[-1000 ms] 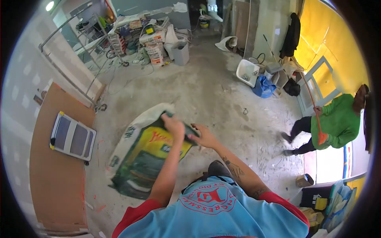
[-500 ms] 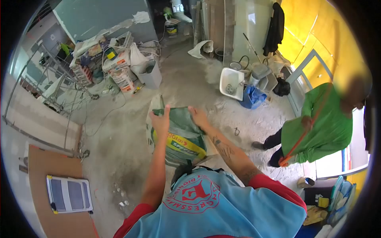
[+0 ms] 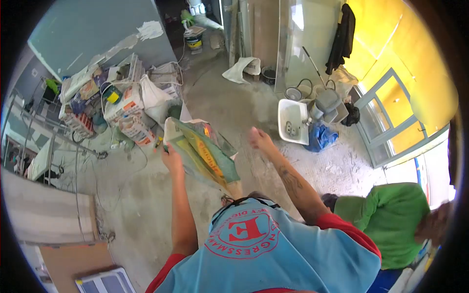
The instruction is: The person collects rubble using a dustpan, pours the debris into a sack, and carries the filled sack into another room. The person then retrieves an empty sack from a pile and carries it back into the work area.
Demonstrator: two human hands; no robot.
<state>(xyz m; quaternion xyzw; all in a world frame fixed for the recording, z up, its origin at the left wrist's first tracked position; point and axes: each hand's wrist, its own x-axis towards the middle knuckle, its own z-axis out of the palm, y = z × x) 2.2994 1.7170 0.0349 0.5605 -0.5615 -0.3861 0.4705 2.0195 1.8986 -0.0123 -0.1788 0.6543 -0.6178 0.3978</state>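
Observation:
A green and yellow printed sack [image 3: 207, 154] hangs tilted in front of me, its light-coloured mouth up at the left. My left hand [image 3: 173, 160] is closed on the sack's left edge, thumb on the near side. To the right of the sack, my right hand [image 3: 262, 140] is held in the air, apart from it. Nothing shows in that hand; its fingers look loosely apart, though motion blurs them a little. The lower end of the sack reaches close to my blue shirt front.
A person in a green top [image 3: 391, 222] is close at my right. Ahead right are a white sink [image 3: 292, 122], a blue plastic bag [image 3: 322, 137] and buckets. Piled sacks [image 3: 129, 105] lie ahead left, near metal scaffolding [image 3: 76, 180]. Cables cross the dusty floor.
My right hand has come off the sack and moved right. The sack has swung left and turned with my left hand. My view has shifted; the person in green sits lower in it.

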